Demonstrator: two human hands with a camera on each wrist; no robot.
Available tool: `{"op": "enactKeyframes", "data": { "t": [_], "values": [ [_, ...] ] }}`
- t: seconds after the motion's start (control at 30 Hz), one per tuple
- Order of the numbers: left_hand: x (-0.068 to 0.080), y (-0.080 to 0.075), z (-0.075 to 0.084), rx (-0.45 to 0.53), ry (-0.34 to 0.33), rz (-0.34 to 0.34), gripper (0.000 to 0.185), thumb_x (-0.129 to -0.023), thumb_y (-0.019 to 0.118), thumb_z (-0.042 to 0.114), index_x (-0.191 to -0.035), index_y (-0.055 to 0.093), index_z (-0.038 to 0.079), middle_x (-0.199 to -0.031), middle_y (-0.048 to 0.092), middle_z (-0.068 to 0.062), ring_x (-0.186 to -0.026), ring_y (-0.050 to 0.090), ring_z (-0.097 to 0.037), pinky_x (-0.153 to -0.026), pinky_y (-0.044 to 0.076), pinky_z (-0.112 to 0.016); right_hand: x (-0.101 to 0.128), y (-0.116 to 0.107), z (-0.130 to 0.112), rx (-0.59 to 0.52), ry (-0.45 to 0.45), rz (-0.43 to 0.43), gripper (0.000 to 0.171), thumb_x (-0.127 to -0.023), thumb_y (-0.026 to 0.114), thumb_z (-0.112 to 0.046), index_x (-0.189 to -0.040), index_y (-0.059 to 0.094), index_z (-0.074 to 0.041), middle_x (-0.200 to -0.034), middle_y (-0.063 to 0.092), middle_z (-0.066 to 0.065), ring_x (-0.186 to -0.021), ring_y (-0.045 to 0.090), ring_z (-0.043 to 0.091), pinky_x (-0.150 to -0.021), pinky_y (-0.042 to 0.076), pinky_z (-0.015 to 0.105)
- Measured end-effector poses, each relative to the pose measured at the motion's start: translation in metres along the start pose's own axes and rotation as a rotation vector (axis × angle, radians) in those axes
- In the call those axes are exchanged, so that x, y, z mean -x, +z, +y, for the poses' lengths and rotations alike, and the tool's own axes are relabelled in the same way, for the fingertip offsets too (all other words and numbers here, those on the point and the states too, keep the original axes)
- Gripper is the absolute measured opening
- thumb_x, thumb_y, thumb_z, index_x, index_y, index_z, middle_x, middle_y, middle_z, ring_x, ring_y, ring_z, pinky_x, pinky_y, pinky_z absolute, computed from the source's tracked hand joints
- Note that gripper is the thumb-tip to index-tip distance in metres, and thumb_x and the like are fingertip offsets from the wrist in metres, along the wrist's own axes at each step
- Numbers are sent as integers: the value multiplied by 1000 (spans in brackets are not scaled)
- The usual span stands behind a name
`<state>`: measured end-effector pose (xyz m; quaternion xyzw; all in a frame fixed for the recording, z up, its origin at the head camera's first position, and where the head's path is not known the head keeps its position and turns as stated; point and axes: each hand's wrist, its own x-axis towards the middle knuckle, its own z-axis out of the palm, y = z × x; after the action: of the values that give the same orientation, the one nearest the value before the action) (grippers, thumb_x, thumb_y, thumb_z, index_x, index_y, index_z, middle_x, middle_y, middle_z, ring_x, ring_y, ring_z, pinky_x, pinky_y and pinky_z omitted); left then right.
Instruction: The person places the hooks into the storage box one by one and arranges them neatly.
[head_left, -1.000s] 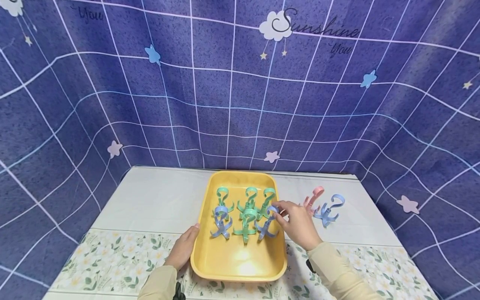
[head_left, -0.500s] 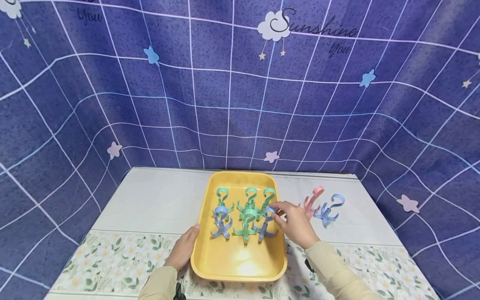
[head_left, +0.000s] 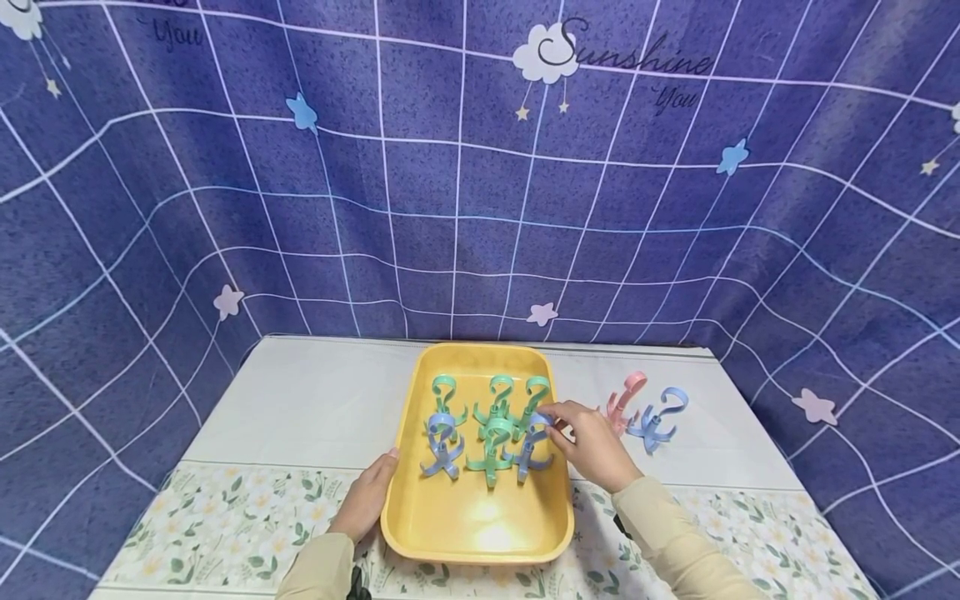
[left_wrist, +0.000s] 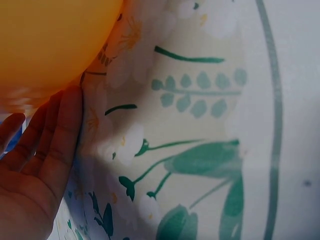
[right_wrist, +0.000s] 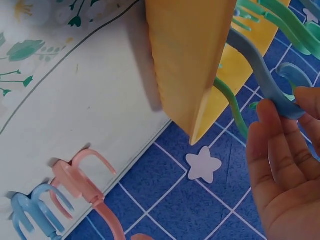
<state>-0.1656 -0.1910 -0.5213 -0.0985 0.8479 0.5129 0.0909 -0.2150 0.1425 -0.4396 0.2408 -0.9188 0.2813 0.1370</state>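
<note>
My right hand [head_left: 592, 446] pinches the curved top of a blue hanging hook [head_left: 527, 457] between thumb and fingertips; the right wrist view shows this blue hook [right_wrist: 262, 75] up close. Its prongs are spread near the right wall inside a yellow tray [head_left: 480, 525]. Beside it in the front row are a green hook [head_left: 491, 463] and another blue hook [head_left: 443, 460]. Behind them, three more green hooks [head_left: 495, 412] form the far row. My left hand [head_left: 366, 496] touches the tray's left side, its fingers fairly straight against the outer wall in the left wrist view.
Right of the tray, a pink hook [head_left: 624, 404] and a blue hook [head_left: 652, 430] lie on the white table cover [head_left: 330, 383]. A floral strip [head_left: 247, 508] crosses the front of the table. A blue gridded curtain [head_left: 480, 183] surrounds the back and sides.
The blue hook in my right hand has shifted slightly left and turned more upright, its prongs now nearer the green hook. My left hand stays at the tray's side.
</note>
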Motion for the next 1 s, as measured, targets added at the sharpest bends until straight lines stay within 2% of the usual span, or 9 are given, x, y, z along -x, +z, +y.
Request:
{"op": "enactKeyframes", "data": {
  "t": [0.27,0.5,0.83,1.0],
  "values": [
    [1,-2,1,14,-5,4,82,-104,21,67,-155,40,5,-140,58,-18,-131,53,-42,-115,33,-63,1,-1,0,8,-38,-20,30,-88,78,1,-115,74,-9,-99,72,1,-83,70,15,-70,59,27],
    [0,0,0,6,-14,4,84,-104,21,68,-156,38,4,-148,52,-21,-139,44,-45,-117,27,-63,2,-4,1,8,-76,-50,27,-89,77,1,-115,74,-7,-105,74,5,-85,71,15,-73,61,28],
    [1,0,1,7,4,10,80,-106,22,65,-155,40,5,-144,55,-20,-135,49,-44,-116,31,-63,5,-7,2,-15,-71,-87,28,-90,75,1,-117,73,-6,-107,74,5,-85,70,15,-74,62,32],
    [1,-1,1,-3,14,7,81,-106,21,65,-155,38,3,-150,49,-22,-140,41,-46,-117,27,-63,5,-6,3,-15,-59,-88,30,-91,76,-2,-120,72,-7,-108,73,5,-86,70,16,-72,61,31]
  ]
}}
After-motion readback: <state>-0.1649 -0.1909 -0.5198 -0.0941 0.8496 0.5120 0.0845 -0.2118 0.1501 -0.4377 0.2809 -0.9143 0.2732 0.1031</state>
